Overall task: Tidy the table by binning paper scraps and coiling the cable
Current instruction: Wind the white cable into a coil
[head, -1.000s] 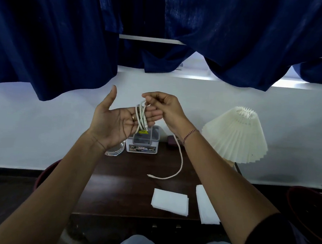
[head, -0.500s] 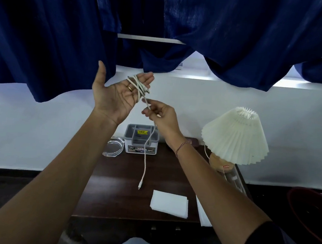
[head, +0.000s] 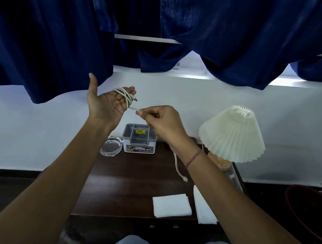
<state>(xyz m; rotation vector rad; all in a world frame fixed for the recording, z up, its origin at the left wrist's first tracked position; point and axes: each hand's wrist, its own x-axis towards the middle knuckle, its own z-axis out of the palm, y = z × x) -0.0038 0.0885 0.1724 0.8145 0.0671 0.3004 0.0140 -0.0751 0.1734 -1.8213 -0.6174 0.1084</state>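
Blue curtains (head: 47,36) hang over a dark table (head: 124,186), with a pleated lamp (head: 232,135) at its right end. Two white paper squares (head: 171,205) lie near the front edge; a grey box (head: 139,139) and a glass dish (head: 111,148) sit at the back. Your left hand (head: 107,104) is raised, palm open, the cable (head: 126,96) looped round its fingers. Your right hand (head: 164,122) pinches the cable just beside the coil; the loose end dangles below your wrist.
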